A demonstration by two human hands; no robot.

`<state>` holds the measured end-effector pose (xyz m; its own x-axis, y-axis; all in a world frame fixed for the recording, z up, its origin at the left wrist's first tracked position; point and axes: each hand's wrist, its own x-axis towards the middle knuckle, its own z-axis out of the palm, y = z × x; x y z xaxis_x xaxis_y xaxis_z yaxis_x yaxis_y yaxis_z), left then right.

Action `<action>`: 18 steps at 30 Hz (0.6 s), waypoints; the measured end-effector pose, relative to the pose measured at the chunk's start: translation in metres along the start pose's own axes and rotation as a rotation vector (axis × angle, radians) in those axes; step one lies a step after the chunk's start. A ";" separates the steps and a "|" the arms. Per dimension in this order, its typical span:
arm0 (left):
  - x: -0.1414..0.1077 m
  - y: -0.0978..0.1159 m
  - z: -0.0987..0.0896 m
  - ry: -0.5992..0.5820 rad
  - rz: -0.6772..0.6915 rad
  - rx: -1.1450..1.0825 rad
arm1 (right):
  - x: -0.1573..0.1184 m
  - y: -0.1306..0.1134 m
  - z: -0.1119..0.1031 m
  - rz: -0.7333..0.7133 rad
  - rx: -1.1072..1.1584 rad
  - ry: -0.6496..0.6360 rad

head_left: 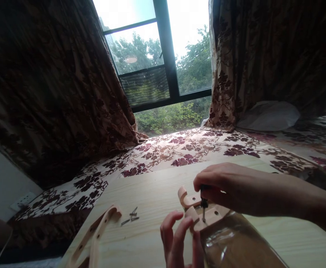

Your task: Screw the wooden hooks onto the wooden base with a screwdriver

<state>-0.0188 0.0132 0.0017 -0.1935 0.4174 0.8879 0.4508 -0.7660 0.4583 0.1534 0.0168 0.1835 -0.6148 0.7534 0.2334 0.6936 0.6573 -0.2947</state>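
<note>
Near hook (211, 220): pale wood, resting over the glossy brown panel (237, 242), one hole showing. Driver (204, 204): shaft roughly upright, tip at the near hook, by its curved end. Your right hand (218, 184): wrapped around the driver's handle. Your left hand (179, 238): fingers curled at the near hook's curved end; whether they pinch it, cannot tell. Step in hand: apparently turning a screw. Next move, as judged: calls for downward pressure, driver in line, near hook kept from twisting. Far hook (188, 201): alongside, partly behind the driver. Screws (134, 215): loose on the board (143, 186). Wood pieces (103, 225): further left, cut off below. Hidden: the spot under the tip, most of the handle. Hard to read: the panel, under reflections.
</note>
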 end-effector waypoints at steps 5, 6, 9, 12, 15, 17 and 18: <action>0.003 0.002 -0.004 -0.059 -0.008 -0.002 | 0.007 0.000 0.012 0.074 -0.038 0.024; 0.003 0.002 -0.004 -0.065 -0.008 -0.005 | 0.008 0.000 0.012 0.094 -0.061 0.025; 0.004 0.003 -0.003 -0.068 0.002 -0.003 | 0.007 -0.003 0.006 0.099 -0.096 0.015; 0.005 0.003 -0.003 -0.064 0.018 0.012 | 0.004 -0.006 -0.003 0.056 -0.061 -0.015; 0.004 0.002 -0.004 -0.077 0.012 0.008 | 0.002 -0.005 -0.003 0.013 -0.052 -0.020; 0.002 0.001 -0.005 -0.089 0.002 -0.005 | 0.004 -0.004 0.002 0.022 -0.064 -0.008; 0.001 0.000 -0.005 -0.090 -0.003 -0.005 | 0.005 -0.004 0.005 0.041 -0.073 -0.004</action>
<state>-0.0237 0.0109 0.0032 -0.1154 0.4615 0.8796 0.4456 -0.7674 0.4610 0.1460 0.0182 0.1814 -0.5864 0.7800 0.2183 0.7439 0.6253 -0.2358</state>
